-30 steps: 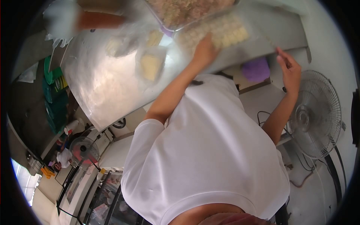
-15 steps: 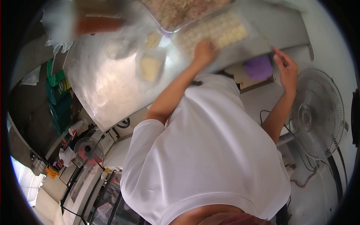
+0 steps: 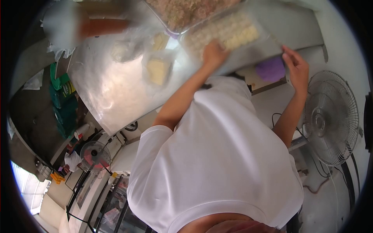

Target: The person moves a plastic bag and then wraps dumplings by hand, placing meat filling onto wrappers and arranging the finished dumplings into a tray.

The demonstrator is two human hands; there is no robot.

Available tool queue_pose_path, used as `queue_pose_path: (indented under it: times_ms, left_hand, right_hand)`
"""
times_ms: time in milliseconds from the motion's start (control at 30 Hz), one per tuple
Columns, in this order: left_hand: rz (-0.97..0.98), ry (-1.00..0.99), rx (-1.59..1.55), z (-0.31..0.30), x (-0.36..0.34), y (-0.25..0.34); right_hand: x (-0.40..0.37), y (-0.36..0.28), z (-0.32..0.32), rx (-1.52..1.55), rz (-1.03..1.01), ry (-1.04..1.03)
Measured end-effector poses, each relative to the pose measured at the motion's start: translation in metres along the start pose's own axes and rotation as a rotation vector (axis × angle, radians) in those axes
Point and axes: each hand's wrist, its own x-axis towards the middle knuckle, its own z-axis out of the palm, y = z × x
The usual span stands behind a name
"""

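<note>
My left hand (image 3: 214,56) is at the near edge of a clear tray (image 3: 189,47), its fingers closed on that edge and partly blurred. Rows of small pale pieces (image 3: 237,27) fill the tray, and thin clear plastic seems to extend from its right side. My right hand (image 3: 297,70) is raised at the right, thumb and fingertips pinching the corner of this plastic. Behind the tray sits a metal-rimmed pan with a pinkish, lumpy mixture (image 3: 190,11). Left of my left hand, pale yellow square sheets (image 3: 158,71) lie on plastic.
The shiny metal table (image 3: 116,93) reaches to the left. A blurred orange-brown object (image 3: 103,27) is at the upper left. A purple item (image 3: 271,70) lies below the table edge. One fan (image 3: 330,118) stands at the right, another (image 3: 95,155) at the lower left.
The view has shifted slightly. Both hands keep nearly the same places, and the tray, plastic and pan look almost unchanged.
</note>
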Motion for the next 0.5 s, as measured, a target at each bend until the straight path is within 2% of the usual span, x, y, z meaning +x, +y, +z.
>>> queue_pose_path:
  times_ms: [200,300,400,467,500]
  left_hand:
    - [-0.03,-0.046,0.038,-0.022,-0.004,0.017]
    - [0.009,-0.057,-0.054,0.012,0.008,-0.024]
    - [0.0,-0.113,0.114,-0.036,-0.003,0.015]
    - [0.089,-0.067,-0.146,-0.078,-0.002,0.006]
    - [0.065,0.066,-0.145,-0.102,0.001,-0.01]
  right_hand:
    - [0.002,0.007,0.0,0.007,0.024,-0.052]
    - [0.003,0.001,0.002,-0.055,0.058,-0.038]
    - [0.003,-0.003,0.003,-0.107,0.101,-0.028]
    - [0.002,-0.001,0.003,-0.082,0.082,-0.01]
    - [0.001,0.002,0.004,-0.064,0.082,0.031]
